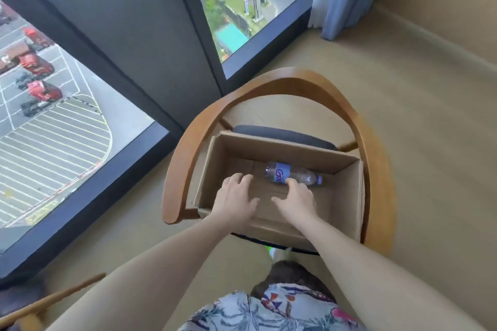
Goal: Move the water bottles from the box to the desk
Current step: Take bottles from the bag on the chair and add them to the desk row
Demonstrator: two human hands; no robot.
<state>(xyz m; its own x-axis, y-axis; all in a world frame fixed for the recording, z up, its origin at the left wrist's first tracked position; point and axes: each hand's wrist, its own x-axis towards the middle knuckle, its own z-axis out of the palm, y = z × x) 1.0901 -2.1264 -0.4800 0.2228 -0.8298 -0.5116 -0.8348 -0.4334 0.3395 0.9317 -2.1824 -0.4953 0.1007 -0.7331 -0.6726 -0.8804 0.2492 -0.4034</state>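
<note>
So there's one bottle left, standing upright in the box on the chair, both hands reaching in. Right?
Not quite. The bottle lies on its side on the floor of the box, as the head view shows. The rest holds: one bottle, box on the chair, both hands reaching in.

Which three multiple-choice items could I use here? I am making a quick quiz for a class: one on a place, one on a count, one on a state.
1. Where does the box sit?
A. on a chair
B. on a desk
C. on the floor

2. How many bottles show in the box?
A. three
B. one
C. none

3. How does the bottle lie?
A. upright
B. held in the air
C. on its side

Key: 1 A, the wooden chair curves round the box. 2 B, only one bottle shows. 3 C, it lies flat on the box floor, the right hand at it, the left hand beside.
</note>
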